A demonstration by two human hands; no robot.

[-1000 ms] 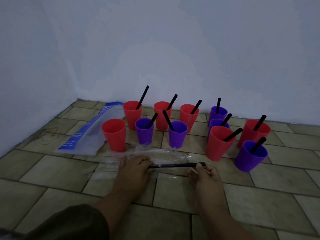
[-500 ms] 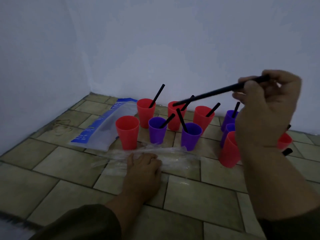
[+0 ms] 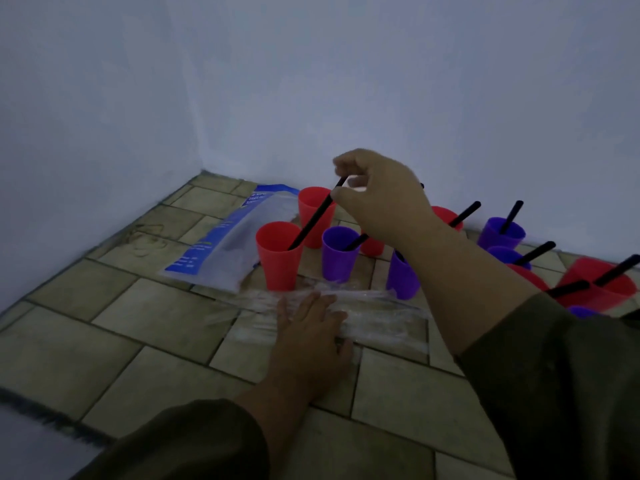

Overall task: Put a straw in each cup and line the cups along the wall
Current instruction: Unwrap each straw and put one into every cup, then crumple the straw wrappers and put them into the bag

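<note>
- Red cups: six show, such as the front one nearest the corner; some sit partly behind the raised arm.
- Purple cups: five, one beside it.
- Black straws: seven visible, one held.
- Plastic bags: two.
- Hands: two.
</note>
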